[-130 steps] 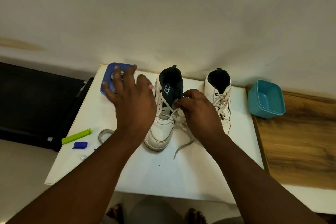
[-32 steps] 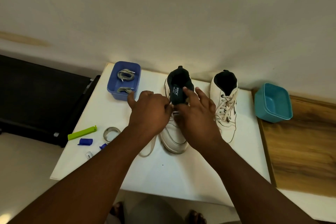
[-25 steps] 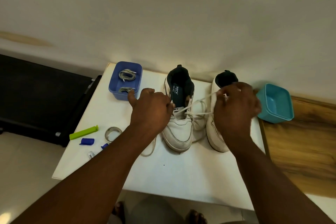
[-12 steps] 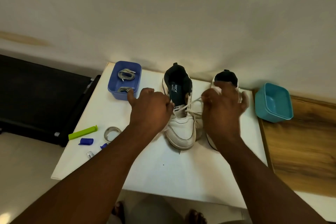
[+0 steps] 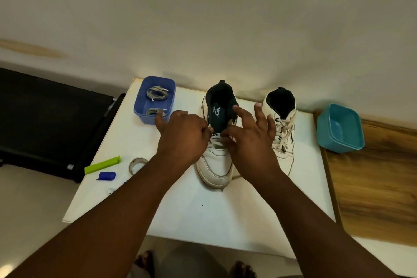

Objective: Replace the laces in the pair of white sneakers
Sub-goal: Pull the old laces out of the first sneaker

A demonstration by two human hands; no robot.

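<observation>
**Both hands at the left sneaker's tongue**

Head view: my left hand (image 5: 184, 135) curls against the left sneaker (image 5: 217, 140), fingers pinching at the tongue; what they hold I cannot tell. My right hand (image 5: 250, 142) pinches there too, other fingers spread. The laced sneaker (image 5: 282, 128) stands right of it; blue tub (image 5: 154, 99) of grey laces (image 5: 158, 93) left.

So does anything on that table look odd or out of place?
Mostly the left sneaker: its dark tongue is pulled up and its lacing is nearly gone, while the right sneaker is fully laced. The left hand and right hand are working at it. Grey laces wait in the blue tub.
</observation>
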